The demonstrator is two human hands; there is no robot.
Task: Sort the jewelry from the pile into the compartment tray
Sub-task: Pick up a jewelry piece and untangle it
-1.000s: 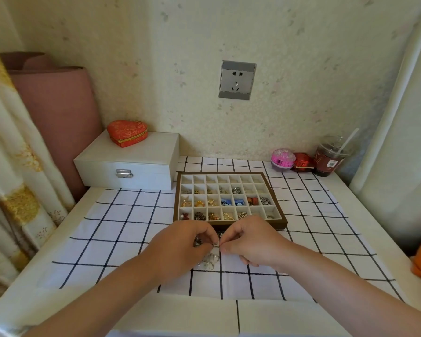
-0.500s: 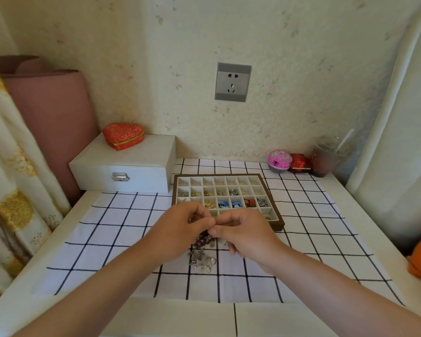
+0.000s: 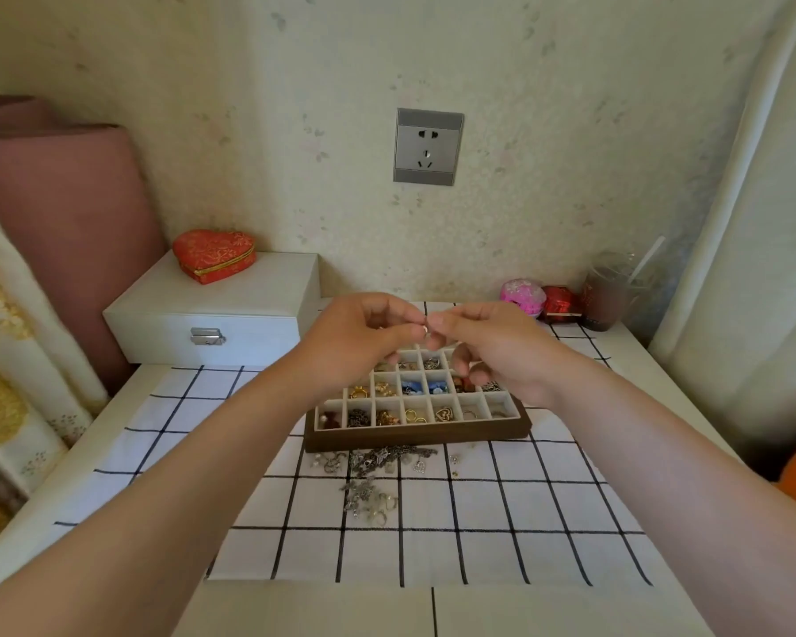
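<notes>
A brown compartment tray (image 3: 414, 436) with white cells lies on the checked cloth; several cells hold gold, blue and silver pieces. In front of it a loose pile of silver jewelry (image 3: 378, 471) is spread on the cloth. My left hand (image 3: 359, 342) and my right hand (image 3: 492, 347) are raised above the tray's far rows, fingertips meeting. Between them they pinch a tiny shiny piece (image 3: 426, 330). The hands hide the tray's back cells.
A white latch box (image 3: 212, 310) with a red heart box (image 3: 213, 255) stands at the back left. A pink ball (image 3: 522, 296), a red box (image 3: 559, 304) and a plastic cup (image 3: 610, 296) sit at the back right. Curtains hang on both sides.
Both hands have lifted from the pile and moved away from me, over the tray, still pinching the small piece. The pile now lies uncovered.
</notes>
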